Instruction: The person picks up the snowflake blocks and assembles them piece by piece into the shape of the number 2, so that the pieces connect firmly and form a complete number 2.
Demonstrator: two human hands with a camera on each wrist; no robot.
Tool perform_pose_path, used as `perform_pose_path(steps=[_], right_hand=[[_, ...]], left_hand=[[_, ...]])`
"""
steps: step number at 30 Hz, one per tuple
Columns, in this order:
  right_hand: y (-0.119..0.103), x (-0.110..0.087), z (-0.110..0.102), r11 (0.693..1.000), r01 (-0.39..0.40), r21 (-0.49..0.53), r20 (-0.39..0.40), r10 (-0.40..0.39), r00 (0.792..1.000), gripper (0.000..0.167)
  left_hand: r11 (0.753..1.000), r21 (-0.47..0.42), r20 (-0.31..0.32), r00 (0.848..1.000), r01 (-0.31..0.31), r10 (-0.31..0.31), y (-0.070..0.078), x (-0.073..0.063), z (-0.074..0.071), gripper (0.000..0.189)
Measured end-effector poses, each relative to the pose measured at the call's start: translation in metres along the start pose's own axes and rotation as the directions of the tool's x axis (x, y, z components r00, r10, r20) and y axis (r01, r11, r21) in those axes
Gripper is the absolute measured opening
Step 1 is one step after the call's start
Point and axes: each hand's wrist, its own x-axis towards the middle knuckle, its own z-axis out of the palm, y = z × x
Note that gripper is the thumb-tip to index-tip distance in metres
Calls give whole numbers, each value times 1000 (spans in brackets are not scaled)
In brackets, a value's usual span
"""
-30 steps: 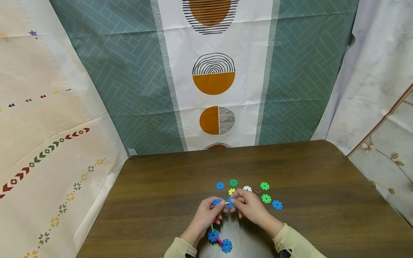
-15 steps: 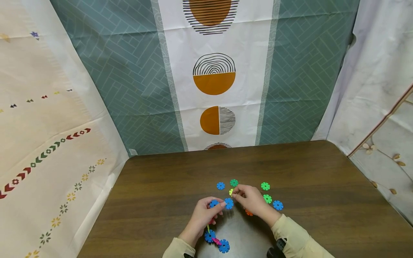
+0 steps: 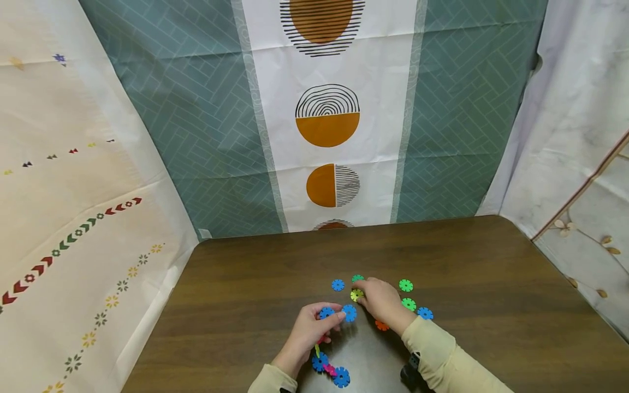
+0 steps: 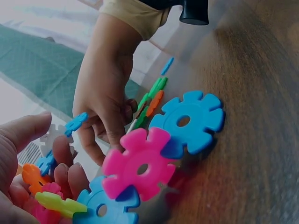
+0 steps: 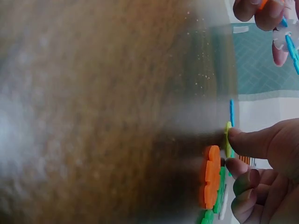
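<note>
The chain of notched discs (image 4: 119, 163) is in your left hand (image 3: 310, 332), toward your side of the table (image 3: 236, 305), well apart from the far edge and somewhat nearer the left edge than the right. Your left thumb and fingers pinch it near its raised end, where a blue disc (image 3: 351, 317) sticks out past the fingertips. Below that hand hang a yellow, a blue, a pink and a last blue disc; you cannot tell whether the lowest one touches the table.

Your right hand (image 3: 385, 303) is down at the loose yellow disc (image 3: 355, 295). Its grip is narrow: the thumb touches the disc and a bent finger is just beside it, but whether they hold it you cannot tell.

Toward the far edge from there lie a loose blue disc (image 3: 335, 285) and a dark green disc (image 3: 357, 277). On the right-edge side are two bright green discs (image 3: 402, 285) and another blue disc (image 3: 421, 313). An orange disc (image 3: 381, 326) shows partly beside your right wrist.
</note>
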Motion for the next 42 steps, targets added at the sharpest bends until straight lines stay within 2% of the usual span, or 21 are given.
perform_pose_path(steps=[6,12,16,19,23,25,28,32,36,42], right_hand=[[-1,0,-2,1000,-12,-2,-13,12,1000,25],[-1,-4,-5,999,-23,46,-21,24,999,35],[2,-9,-6,994,-17,104,-49,22,999,37],[3,-13,-7,984,-40,173,-55,50,997,29],[6,-18,-9,955,-74,288,-24,85,996,17],[8,-22,-12,934,-60,353,-11,68,998,11],[10,-28,-17,888,-21,460,1,23,1000,6],[12,-36,-22,821,-22,571,36,2,999,6],[12,-42,-25,798,-24,602,51,-8,999,7],[11,-47,-25,780,12,626,21,-33,999,8]], left_hand=[[1000,18,-2,1000,-4,4,-1,1,1,29],[999,36,-9,1000,-22,22,2,-1,1,29],[999,34,-11,1000,-23,23,3,-2,0,29],[999,31,-13,1000,-15,16,3,-2,0,29],[1000,24,-11,1000,-10,10,2,-2,0,29],[1000,19,-11,1000,-17,17,0,-1,-1,28],[999,3,-11,999,-45,45,-2,0,-1,27],[997,-14,-11,997,-72,72,-3,0,-2,27],[997,-15,-21,997,-76,75,-2,0,-1,27],[996,-16,-7,996,-93,93,0,-2,2,26]])
